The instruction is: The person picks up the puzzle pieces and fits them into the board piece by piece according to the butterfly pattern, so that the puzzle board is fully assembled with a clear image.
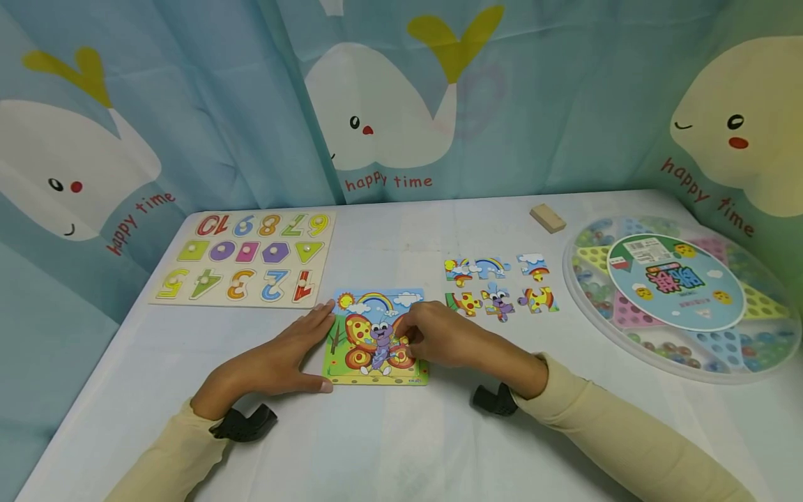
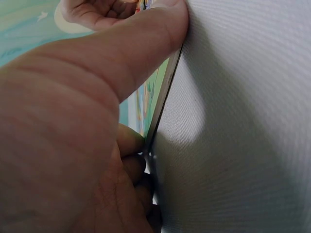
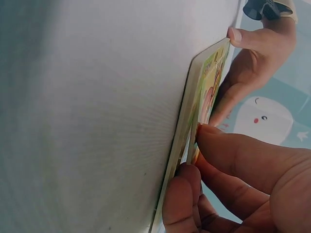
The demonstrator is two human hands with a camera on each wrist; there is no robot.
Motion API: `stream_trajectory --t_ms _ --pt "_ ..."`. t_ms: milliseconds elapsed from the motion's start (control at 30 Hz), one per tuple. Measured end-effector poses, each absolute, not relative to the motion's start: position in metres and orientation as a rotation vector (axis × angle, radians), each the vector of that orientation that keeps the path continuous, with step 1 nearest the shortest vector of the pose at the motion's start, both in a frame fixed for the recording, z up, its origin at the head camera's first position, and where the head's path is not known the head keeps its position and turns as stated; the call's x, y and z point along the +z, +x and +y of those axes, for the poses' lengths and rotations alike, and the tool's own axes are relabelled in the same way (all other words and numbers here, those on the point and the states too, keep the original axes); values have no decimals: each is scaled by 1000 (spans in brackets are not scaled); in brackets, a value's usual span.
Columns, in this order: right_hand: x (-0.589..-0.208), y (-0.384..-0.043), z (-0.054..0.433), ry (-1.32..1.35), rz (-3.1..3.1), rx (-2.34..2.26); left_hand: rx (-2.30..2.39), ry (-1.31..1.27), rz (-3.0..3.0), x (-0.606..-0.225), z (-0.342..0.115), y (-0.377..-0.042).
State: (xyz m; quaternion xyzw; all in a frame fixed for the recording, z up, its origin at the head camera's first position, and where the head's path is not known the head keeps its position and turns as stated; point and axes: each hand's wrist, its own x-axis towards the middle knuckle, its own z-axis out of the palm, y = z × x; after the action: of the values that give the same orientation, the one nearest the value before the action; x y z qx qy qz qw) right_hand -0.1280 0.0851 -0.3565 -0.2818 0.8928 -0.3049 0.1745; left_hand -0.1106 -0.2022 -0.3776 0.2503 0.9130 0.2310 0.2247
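A square butterfly jigsaw board (image 1: 376,381) lies flat on the white table. My left hand (image 1: 285,352) steadies it at the left edge, thumb at the near corner and fingers spread along the side. At the right side of the board, my right hand (image 1: 442,335) pinches a thin jigsaw piece (image 3: 191,150) between thumb and fingers. In the right wrist view this piece is tilted slightly above the board's surface; its picture is mostly hidden by my fingers. Several loose jigsaw pieces, among them a purple butterfly-body piece (image 1: 498,301), lie right of the board in two rows.
A wooden number-and-shape peg board (image 1: 159,301) lies at the back left. On the right is a large round clear case (image 1: 677,282) with coloured beads. A small wooden block (image 1: 548,218) sits near the back edge, before a whale-print curtain (image 1: 238,104).
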Motion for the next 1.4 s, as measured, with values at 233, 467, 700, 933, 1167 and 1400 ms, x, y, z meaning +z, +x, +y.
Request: stream_trajectory --t_ms 233,467,700,933,1167,1400 --pt "-355 -128 82 -752 2535 -840 639 690 2520 -379 -202 -111" --pt "-356 -128 81 -757 2554 -814 648 699 2512 -377 -202 -112" --pt "-356 -128 82 -770 2546 -801 648 698 2512 -376 -202 -112" --pt "-353 -134 93 -775 2460 -919 645 700 2513 -376 -201 -111" --pt "-351 -138 104 -867 2377 -1113 643 693 2515 -376 -202 -110" --pt "-352 -140 116 -979 2350 -1218 647 687 2511 -376 -202 -110"
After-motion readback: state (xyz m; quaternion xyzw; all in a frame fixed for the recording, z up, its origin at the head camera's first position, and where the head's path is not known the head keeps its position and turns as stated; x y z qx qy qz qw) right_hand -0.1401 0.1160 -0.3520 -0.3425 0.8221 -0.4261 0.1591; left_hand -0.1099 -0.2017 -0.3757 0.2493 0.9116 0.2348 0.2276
